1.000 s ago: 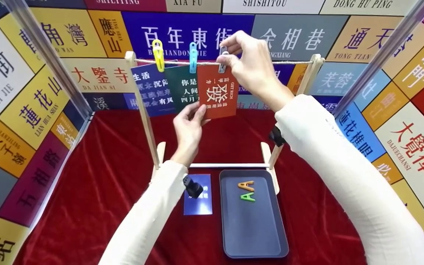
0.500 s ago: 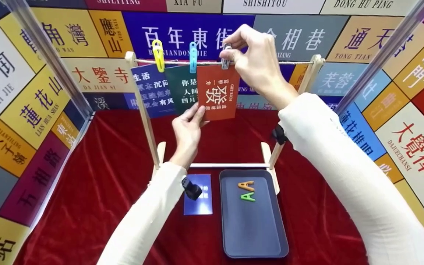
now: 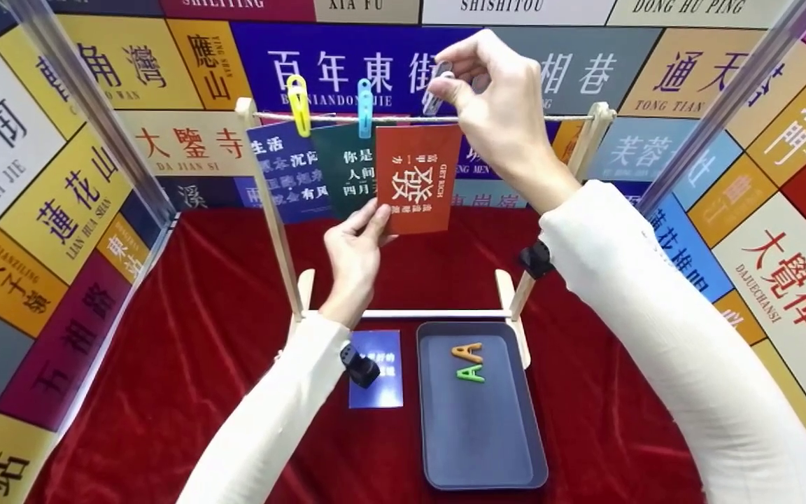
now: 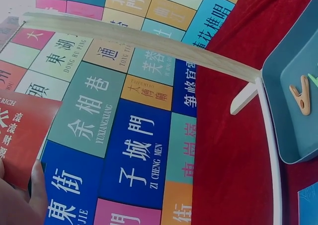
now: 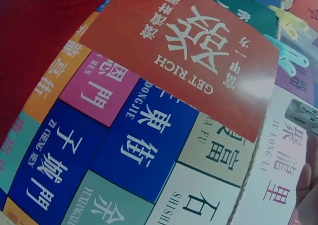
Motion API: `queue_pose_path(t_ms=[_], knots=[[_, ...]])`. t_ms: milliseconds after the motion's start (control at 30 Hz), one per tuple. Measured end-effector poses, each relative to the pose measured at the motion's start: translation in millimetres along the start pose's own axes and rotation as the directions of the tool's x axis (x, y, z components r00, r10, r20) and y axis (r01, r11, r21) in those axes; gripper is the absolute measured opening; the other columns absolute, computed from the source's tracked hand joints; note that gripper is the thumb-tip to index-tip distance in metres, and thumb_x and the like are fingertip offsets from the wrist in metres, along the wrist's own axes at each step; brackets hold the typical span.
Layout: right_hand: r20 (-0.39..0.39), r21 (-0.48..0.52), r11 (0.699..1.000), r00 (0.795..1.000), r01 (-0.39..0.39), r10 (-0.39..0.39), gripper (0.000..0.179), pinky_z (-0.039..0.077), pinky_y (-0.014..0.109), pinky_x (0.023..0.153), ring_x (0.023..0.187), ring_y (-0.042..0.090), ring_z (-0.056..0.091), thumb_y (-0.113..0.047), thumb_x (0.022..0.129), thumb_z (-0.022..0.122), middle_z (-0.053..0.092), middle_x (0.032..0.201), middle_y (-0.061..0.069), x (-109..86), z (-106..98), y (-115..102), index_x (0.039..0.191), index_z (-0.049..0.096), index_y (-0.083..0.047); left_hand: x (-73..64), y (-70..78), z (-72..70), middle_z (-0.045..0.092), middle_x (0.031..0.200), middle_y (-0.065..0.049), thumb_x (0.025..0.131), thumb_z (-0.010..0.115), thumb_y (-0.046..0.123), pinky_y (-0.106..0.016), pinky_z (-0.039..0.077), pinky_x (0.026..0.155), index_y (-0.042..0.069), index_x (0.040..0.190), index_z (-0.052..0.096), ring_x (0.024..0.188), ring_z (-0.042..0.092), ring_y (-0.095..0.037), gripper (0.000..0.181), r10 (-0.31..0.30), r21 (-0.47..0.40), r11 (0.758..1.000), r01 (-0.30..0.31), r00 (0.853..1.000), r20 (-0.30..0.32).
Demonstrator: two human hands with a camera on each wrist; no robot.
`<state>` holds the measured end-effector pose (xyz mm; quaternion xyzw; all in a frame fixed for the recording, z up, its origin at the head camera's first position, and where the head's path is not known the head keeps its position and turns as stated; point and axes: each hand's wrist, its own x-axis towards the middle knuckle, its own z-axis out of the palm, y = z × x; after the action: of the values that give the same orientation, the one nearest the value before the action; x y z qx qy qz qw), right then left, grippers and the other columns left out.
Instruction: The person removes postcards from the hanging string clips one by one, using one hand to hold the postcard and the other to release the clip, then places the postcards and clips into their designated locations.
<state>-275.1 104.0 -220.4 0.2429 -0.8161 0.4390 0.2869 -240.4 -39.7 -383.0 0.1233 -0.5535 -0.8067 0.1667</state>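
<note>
My left hand [image 3: 352, 259] pinches the lower left edge of a red card [image 3: 422, 178] with white characters. The card's top edge is level with the rope [image 3: 532, 119]. Between thumb and fingers of my right hand [image 3: 504, 105] is a grey clothespin [image 3: 433, 101], raised just above the rope and clear of the card. The right wrist view also shows that clothespin [image 5: 302, 113] apart from the card. To the left, a yellow clothespin [image 3: 299, 108] holds a blue card [image 3: 290, 178] on the rope, and a light blue clothespin [image 3: 364, 108] holds a dark green card [image 3: 342, 161].
A wooden frame [image 3: 280, 241] carries the rope. On the red cloth [image 3: 165, 350] lies another blue card [image 3: 378, 392]. Beside it, a dark grey tray [image 3: 483, 441] contains an orange clothespin [image 3: 467, 352] and a green clothespin [image 3: 471, 373]. Printed panels stand behind and at both sides.
My right hand has lifted the grey clothespin up and slightly right, off the rope and the red card's top edge. The left hand, still pinching the card, has lowered slightly.
</note>
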Motion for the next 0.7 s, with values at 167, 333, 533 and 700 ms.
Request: queue_pose_path(t_ms=[167, 333, 533, 700], knots=[[-0.01, 0.044, 0.999, 1.0, -0.027, 0.028, 0.027, 0.048, 0.015, 0.071, 0.077, 0.004, 0.058, -0.021, 0.087, 0.076, 0.073, 0.095, 0.006, -7.1, -2, 0, 0.109, 0.069, -0.006, -5.9, 2.4, -0.8, 0.071, 0.119, -0.024, 0.09, 0.07, 0.0, -0.029, 0.065, 0.069, -0.006, 0.12, 0.068, 0.075, 0.071, -0.005, 0.031, 0.012, -0.015, 1.0, -0.012, 1.0, -0.004], [-0.015, 0.081, 0.997, 1.0, -0.015, 0.016, 0.028, 0.048, 0.017, 0.07, 0.079, 0.005, 0.06, -0.017, 0.089, 0.074, 0.072, 0.095, 0.005, -17.4, -2, 2, 0.112, 0.067, -0.003, -13.8, 4.2, -2.5, 0.072, 0.116, -0.023, 0.089, 0.071, 0.0, -0.03, 0.065, 0.069, -0.006, 0.12, 0.068, 0.074, 0.071, -0.005, 0.031, 0.024, -0.017, 1.0, -0.024, 1.0, -0.006], [-0.026, 0.176, 0.984, 1.0, 0.01, -0.006, 0.03, 0.047, 0.02, 0.067, 0.082, 0.006, 0.063, -0.013, 0.089, 0.073, 0.071, 0.094, -0.001, -31.0, -1, 5, 0.115, 0.065, 0.001, -20.8, 4.5, -5.6, 0.072, 0.115, -0.023, 0.089, 0.072, 0.001, -0.031, 0.065, 0.069, -0.006, 0.121, 0.068, 0.076, 0.073, -0.007, 0.032, 0.02, -0.014, 1.0, -0.02, 1.0, 0.004], [-0.042, 0.209, 0.978, 0.999, -0.014, 0.023, 0.031, 0.043, 0.02, 0.069, 0.087, 0.006, 0.065, -0.013, 0.088, 0.074, 0.072, 0.099, 0.002, -41.5, 0, 7, 0.116, 0.064, -0.002, -23.8, 2.7, -8.8, 0.07, 0.118, -0.025, 0.09, 0.072, 0.001, -0.03, 0.065, 0.069, -0.007, 0.121, 0.067, 0.073, 0.072, -0.006, 0.032, 0.014, -0.014, 1.0, -0.014, 1.0, 0.007]])
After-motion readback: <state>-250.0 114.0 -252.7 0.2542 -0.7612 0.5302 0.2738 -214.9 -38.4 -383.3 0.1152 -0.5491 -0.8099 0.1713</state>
